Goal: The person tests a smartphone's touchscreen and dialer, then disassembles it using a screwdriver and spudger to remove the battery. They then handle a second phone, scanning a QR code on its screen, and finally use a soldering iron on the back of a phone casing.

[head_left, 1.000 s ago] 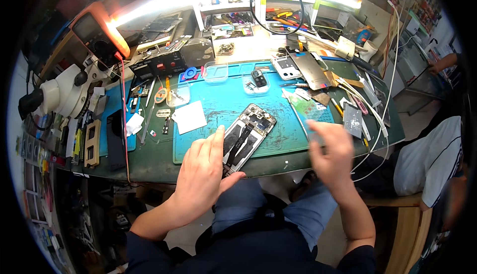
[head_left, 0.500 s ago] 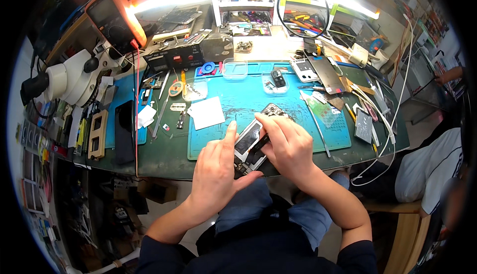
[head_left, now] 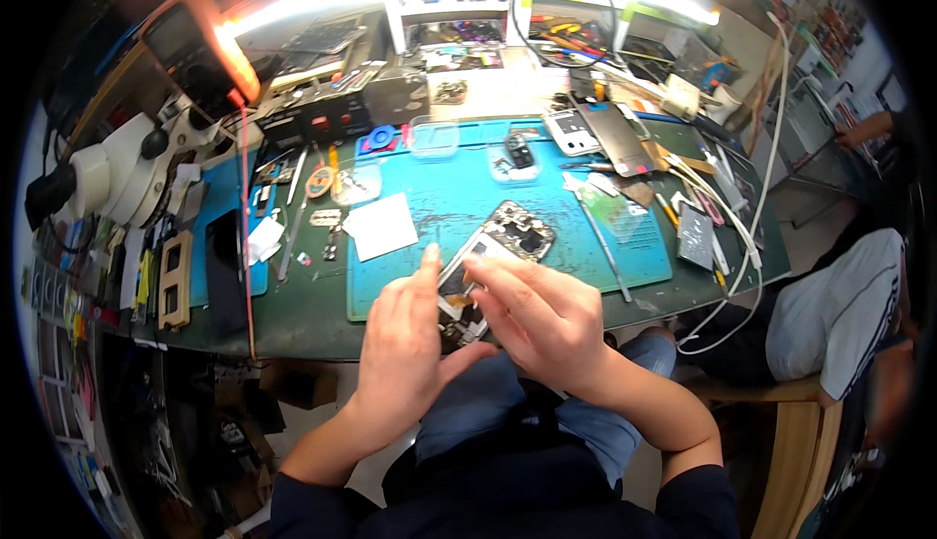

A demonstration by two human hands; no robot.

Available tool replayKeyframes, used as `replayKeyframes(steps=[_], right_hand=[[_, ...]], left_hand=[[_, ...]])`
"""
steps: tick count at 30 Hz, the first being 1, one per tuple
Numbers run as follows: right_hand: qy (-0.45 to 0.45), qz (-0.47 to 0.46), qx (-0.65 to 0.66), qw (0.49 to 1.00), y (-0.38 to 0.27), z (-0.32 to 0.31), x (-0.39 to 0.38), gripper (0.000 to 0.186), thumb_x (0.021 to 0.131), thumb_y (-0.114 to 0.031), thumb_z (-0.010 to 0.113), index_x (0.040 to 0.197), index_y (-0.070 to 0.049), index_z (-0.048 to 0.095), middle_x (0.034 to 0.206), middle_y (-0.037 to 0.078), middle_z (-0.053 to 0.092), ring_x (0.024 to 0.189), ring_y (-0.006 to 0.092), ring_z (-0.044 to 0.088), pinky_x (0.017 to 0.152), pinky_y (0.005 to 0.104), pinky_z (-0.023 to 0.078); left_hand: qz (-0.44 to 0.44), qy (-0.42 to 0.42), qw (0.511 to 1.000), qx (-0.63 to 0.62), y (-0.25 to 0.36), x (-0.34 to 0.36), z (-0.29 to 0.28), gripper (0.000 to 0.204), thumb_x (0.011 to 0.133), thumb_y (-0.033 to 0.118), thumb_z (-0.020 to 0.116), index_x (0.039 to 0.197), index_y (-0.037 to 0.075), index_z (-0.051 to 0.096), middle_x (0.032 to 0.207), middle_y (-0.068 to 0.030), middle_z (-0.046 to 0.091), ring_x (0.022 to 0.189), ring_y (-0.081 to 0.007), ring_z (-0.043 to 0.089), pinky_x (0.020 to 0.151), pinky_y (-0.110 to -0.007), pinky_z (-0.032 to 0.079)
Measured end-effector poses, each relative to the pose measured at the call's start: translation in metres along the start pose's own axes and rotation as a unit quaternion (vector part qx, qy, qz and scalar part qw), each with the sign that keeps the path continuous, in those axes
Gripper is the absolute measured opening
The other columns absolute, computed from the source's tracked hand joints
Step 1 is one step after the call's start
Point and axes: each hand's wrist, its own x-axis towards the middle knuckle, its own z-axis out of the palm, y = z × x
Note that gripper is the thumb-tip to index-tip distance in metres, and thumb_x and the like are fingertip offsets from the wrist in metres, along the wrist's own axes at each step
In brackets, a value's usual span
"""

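An opened smartphone (head_left: 524,233) lies slantwise over the near edge of the blue mat, its inner parts bare at the camera end. My left hand (head_left: 403,334) holds it along the left side, fingers stretched up the edge and thumb at the near end. My right hand (head_left: 542,319) is over the phone's middle with curled fingers. Its index finger and thumb come close together above the inner parts, and what they pinch, if anything, cannot be made out. Both hands cover part of the phone. Left of it lies a white square sheet (head_left: 381,227).
Along the blue mat (head_left: 439,173) stand clear plastic boxes, one holding a dark camera part (head_left: 518,151). To the right lie a thin tool (head_left: 603,246), phone parts and white cables (head_left: 753,231). A microscope (head_left: 112,173) and an orange multimeter (head_left: 200,51) occupy the left. Another person sits at right.
My right hand has shifted down and left along the phone, uncovering its camera end. My left hand keeps its hold. The whole view has swung slightly, so the bench appears further left.
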Motion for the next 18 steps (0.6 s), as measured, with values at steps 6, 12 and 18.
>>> replayKeyframes(steps=[6, 12, 18], right_hand=[[-0.039, 0.109, -0.296, 0.948, 0.023, -0.058, -0.025, 0.035, 0.081, -0.006, 0.074, 0.115, -0.006, 0.069, 0.102, 0.007, 0.070, 0.089, 0.0246, 0.068, 0.074, 0.0363, 0.056], [-0.111, 0.176, -0.288, 0.935, 0.053, -0.087, -0.038, 0.027, 0.083, -0.002, 0.069, 0.110, -0.006, 0.068, 0.099, 0.009, 0.067, 0.089, 0.0279, 0.065, 0.078, 0.0386, 0.053], [-0.144, 0.174, -0.261, 0.938, 0.067, -0.096, -0.031, 0.026, 0.083, -0.001, 0.067, 0.109, -0.003, 0.068, 0.095, 0.012, 0.066, 0.088, 0.0323, 0.065, 0.079, 0.0419, 0.053]], left_hand=[[0.006, -0.047, 0.999, -0.009, -0.004, 0.001, -0.011, 0.084, 0.071, 0.026, 0.088, 0.137, -0.006, 0.048, 0.133, -0.0192, 0.056, 0.118, -0.0362, 0.052, 0.103, -0.043, 0.044], [-0.035, -0.055, 0.992, -0.109, -0.012, 0.004, -0.028, 0.050, 0.078, 0.003, 0.074, 0.125, -0.003, 0.060, 0.119, -0.0197, 0.067, 0.106, -0.0332, 0.067, 0.093, -0.040, 0.053], [-0.065, 0.058, 0.986, -0.140, -0.031, 0.000, -0.017, 0.038, 0.086, -0.006, 0.066, 0.123, 0.001, 0.065, 0.106, -0.0174, 0.073, 0.096, -0.0292, 0.072, 0.086, -0.035, 0.055]])
